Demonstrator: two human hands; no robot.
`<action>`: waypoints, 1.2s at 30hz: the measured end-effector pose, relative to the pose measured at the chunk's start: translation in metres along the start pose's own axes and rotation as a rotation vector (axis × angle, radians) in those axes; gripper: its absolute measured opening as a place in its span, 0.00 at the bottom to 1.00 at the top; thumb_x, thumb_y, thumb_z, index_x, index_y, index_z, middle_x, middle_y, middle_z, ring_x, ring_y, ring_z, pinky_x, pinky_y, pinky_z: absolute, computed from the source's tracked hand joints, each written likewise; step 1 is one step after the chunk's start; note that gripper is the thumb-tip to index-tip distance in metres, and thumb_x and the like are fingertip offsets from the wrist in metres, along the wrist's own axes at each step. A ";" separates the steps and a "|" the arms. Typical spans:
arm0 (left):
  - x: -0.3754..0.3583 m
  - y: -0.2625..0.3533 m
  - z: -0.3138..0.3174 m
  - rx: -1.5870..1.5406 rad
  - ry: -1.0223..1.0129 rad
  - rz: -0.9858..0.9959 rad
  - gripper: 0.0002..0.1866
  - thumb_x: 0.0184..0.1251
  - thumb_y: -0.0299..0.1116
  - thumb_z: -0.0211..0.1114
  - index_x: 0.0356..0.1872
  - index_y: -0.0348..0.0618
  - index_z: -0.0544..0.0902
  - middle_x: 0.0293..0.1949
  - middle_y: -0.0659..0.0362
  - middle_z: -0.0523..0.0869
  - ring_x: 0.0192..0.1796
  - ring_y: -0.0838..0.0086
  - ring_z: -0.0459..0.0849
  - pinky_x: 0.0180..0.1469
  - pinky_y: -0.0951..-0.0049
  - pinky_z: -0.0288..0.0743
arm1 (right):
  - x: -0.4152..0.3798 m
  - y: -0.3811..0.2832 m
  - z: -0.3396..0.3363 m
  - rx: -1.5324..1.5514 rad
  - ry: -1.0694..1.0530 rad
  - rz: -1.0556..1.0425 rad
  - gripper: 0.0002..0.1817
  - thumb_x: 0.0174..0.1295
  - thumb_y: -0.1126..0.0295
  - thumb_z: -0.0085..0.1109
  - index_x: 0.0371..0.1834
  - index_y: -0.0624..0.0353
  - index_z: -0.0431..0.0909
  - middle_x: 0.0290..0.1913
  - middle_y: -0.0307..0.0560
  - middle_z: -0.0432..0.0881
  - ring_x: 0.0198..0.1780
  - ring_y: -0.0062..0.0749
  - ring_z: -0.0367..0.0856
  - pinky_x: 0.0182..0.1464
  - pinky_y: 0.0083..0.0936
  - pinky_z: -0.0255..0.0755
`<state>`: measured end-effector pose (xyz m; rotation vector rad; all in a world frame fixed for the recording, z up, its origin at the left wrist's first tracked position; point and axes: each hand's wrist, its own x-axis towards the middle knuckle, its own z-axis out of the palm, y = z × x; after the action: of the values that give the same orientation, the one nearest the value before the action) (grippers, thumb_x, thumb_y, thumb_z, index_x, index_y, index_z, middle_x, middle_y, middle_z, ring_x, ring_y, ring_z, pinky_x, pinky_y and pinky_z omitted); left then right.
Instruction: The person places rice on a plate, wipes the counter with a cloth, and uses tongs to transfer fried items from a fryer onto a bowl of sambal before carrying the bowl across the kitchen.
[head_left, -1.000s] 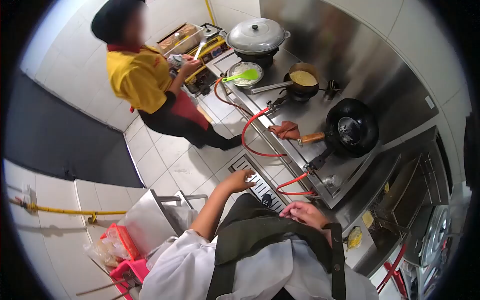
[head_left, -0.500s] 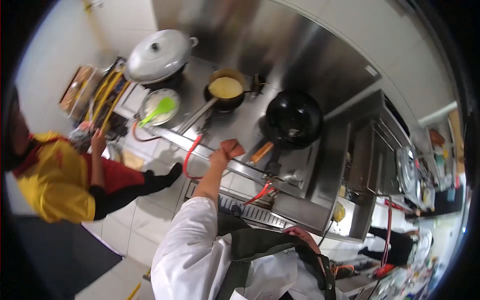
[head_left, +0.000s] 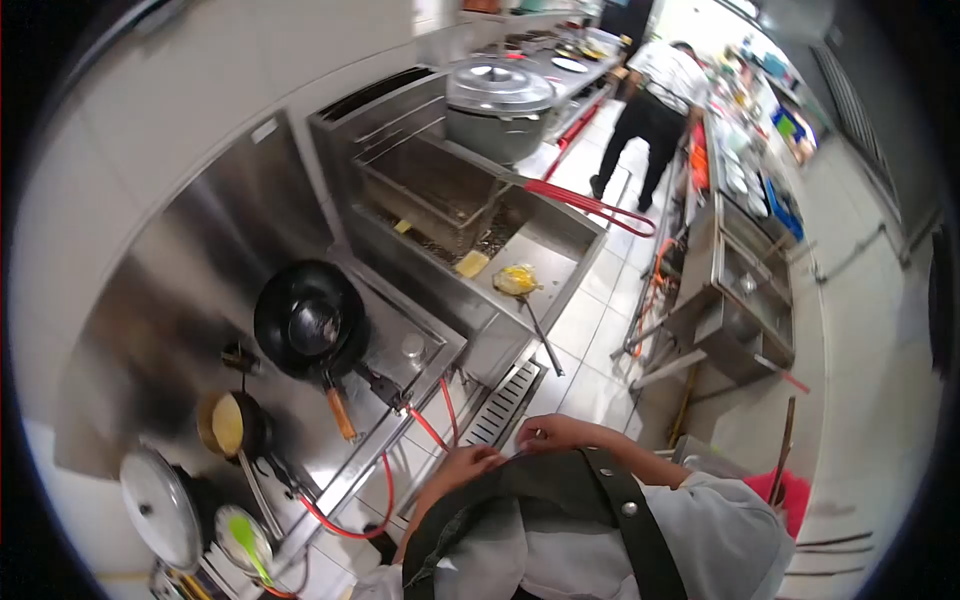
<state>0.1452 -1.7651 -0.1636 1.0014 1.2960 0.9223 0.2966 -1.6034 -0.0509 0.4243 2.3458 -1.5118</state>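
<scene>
My left hand [head_left: 468, 464] is at the front of my dark apron [head_left: 515, 490], its fingers curled and partly hidden by the apron. Close by on the right, my right hand [head_left: 550, 433] has bent fingers, also against the apron's upper edge. Whatever either hand holds is hidden. To the left on the steel stove [head_left: 405, 322] sits a black wok [head_left: 270, 318] with a wooden handle [head_left: 341, 414]. Beyond it stands a long-handled pan [head_left: 228, 424] with yellow contents. A lidded pot [head_left: 165, 508] and a bowl with a green spatula [head_left: 243, 540] are at the lower left.
Ahead is a steel fryer [head_left: 440, 240] with a basket, its red handle [head_left: 590, 203] sticking out over the aisle. A yellow-topped tool [head_left: 517, 280] lies on its ledge. A large lidded pot [head_left: 500, 110] stands behind. Another person [head_left: 655, 110] is farther down the aisle.
My view has swung right toward the fryer and aisle. My left hand has come back from the stove edge to my apron; the brown-red cloth it held is no longer visible.
</scene>
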 end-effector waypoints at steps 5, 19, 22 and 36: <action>0.095 0.107 0.045 0.226 -0.314 0.217 0.19 0.56 0.38 0.58 0.45 0.36 0.73 0.39 0.53 0.79 0.44 0.72 0.76 0.47 0.76 0.67 | -0.059 0.012 -0.052 -0.078 0.178 0.026 0.15 0.46 0.63 0.61 0.34 0.58 0.71 0.37 0.45 0.77 0.38 0.27 0.75 0.38 0.24 0.68; 0.386 0.301 0.170 -0.088 -0.428 0.131 0.23 0.47 0.27 0.66 0.47 0.35 0.72 0.40 0.59 0.78 0.44 0.80 0.74 0.47 0.78 0.67 | -0.217 0.199 -0.382 0.060 0.273 -0.421 0.08 0.46 0.71 0.62 0.27 0.63 0.76 0.24 0.42 0.77 0.28 0.23 0.73 0.31 0.19 0.66; 0.427 0.308 0.158 -0.069 -0.137 0.087 0.13 0.49 0.29 0.64 0.37 0.38 0.75 0.30 0.65 0.77 0.35 0.85 0.73 0.38 0.82 0.68 | -0.211 0.224 -0.431 0.161 0.225 -0.422 0.11 0.48 0.67 0.60 0.24 0.64 0.75 0.22 0.43 0.76 0.27 0.23 0.73 0.32 0.21 0.66; 0.744 0.383 0.100 -0.274 -0.086 0.161 0.12 0.49 0.28 0.63 0.36 0.39 0.76 0.34 0.63 0.79 0.40 0.81 0.75 0.45 0.78 0.67 | -0.127 0.353 -0.694 0.810 0.447 -0.133 0.07 0.61 0.66 0.43 0.31 0.56 0.67 0.27 0.31 0.67 0.31 0.12 0.63 0.33 0.10 0.59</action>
<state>0.2985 -0.9464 -0.0349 0.9274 0.9965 1.1339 0.4848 -0.8379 -0.0167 0.8755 1.9506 -2.6385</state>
